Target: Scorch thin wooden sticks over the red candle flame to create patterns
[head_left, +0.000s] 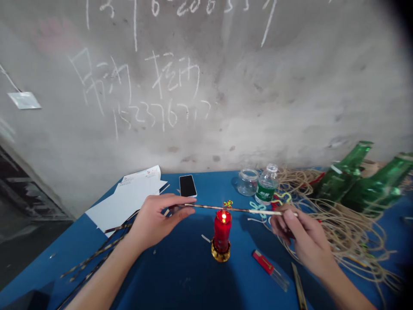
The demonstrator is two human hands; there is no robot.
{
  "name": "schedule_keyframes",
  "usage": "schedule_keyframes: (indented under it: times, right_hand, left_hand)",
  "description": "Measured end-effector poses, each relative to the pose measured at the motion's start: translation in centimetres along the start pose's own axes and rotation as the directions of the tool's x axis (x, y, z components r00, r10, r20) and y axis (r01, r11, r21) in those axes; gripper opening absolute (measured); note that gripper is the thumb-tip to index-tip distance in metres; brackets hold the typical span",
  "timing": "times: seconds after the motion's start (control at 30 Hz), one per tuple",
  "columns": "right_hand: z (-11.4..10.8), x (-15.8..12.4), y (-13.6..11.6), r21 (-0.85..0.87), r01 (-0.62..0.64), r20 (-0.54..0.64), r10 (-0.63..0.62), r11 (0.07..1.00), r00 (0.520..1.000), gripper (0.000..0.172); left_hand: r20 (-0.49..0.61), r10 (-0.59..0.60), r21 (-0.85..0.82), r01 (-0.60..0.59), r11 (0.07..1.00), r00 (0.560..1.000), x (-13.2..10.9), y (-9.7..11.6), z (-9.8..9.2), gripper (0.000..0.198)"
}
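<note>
My left hand (pixel 155 219) and my right hand (pixel 300 234) pinch opposite ends of a thin mottled brown strip (pixel 219 208), probably cane or bamboo. The strip runs level across the blue table (pixel 190 275). Its middle passes just above the lit flame of a red candle (pixel 222 230), which stands in a gold holder. Flame and strip look very close, though their gap cannot be judged from this view. A small knotted ornament of colored cord (pixel 228 203) lies behind the candle.
Tangled tan cord (pixel 342 232) and tilted green glass bottles (pixel 343 176) fill the right side. A red utility knife (pixel 264 262) lies near my right hand. Behind stand a glass jar (pixel 247 182) and water bottle (pixel 266 185), beside a phone (pixel 188 186) and white papers (pixel 135 193).
</note>
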State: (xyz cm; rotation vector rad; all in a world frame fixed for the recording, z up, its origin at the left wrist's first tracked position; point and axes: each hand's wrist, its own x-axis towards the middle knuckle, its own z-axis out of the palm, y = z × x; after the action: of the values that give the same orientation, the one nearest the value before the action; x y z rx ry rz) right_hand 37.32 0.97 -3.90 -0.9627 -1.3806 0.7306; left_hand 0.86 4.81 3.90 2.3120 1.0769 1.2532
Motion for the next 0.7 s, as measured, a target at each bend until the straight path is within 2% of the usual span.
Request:
schedule_keyframes:
  times: [0.07, 0.13, 0.2, 0.23, 0.3, 0.37, 0.5, 0.6, 0.7]
  right_hand:
    - [0.2, 0.0, 0.2, 0.028, -0.012, -0.012, 0.013, 1.000, 1.000, 0.057]
    - [0.2, 0.0, 0.3, 0.053, -0.028, -0.021, 0.029, 0.998, 0.999, 0.059]
    - [0.2, 0.1, 0.4, 0.075, -0.046, -0.037, 0.049, 0.996, 0.998, 0.061]
    - [0.2, 0.1, 0.4, 0.086, -0.056, -0.049, 0.061, 0.995, 0.997, 0.061]
    - [0.3, 0.2, 0.4, 0.106, -0.081, -0.077, 0.090, 0.991, 0.993, 0.060]
    - [0.1, 0.2, 0.6, 0.139, -0.118, -0.117, 0.135, 0.983, 0.984, 0.059]
    - [-1.0, 0.5, 1.6, 0.205, -0.168, -0.130, 0.197, 0.964, 0.972, 0.060]
    - [-2.0, 0.8, 2.3, 0.227, -0.170, -0.125, 0.202, 0.959, 0.971, 0.059]
    - [-2.4, 1.0, 2.6, 0.246, -0.178, -0.145, 0.217, 0.953, 0.965, 0.058]
  left_hand:
    - [-0.088, 0.063, -0.002, -0.063, 0.998, 0.994, -1.7, -0.2, 1.0, 0.028]
    - [-0.164, 0.075, 0.026, -0.072, 0.997, 0.984, -3.6, -0.8, 2.1, 0.032]
    - [-0.234, 0.009, 0.041, 0.001, 0.999, 0.972, -5.3, -1.7, 3.3, 0.030]
    - [-0.226, -0.030, 0.039, 0.039, 0.998, 0.974, -6.1, -2.2, 3.9, 0.029]
    - [-0.138, -0.145, 0.040, 0.152, 0.988, 0.980, -7.4, -2.9, 5.2, 0.031]
    - [-0.030, -0.210, 0.045, 0.211, 0.977, 0.977, -8.2, -3.4, 6.3, 0.035]
    - [0.146, -0.243, 0.034, 0.240, 0.970, 0.959, -8.8, -3.4, 7.5, 0.041]
    - [0.201, -0.278, 0.043, 0.275, 0.960, 0.939, -8.7, -3.3, 7.5, 0.043]
    - [0.206, -0.294, 0.047, 0.291, 0.956, 0.933, -8.5, -3.4, 7.2, 0.045]
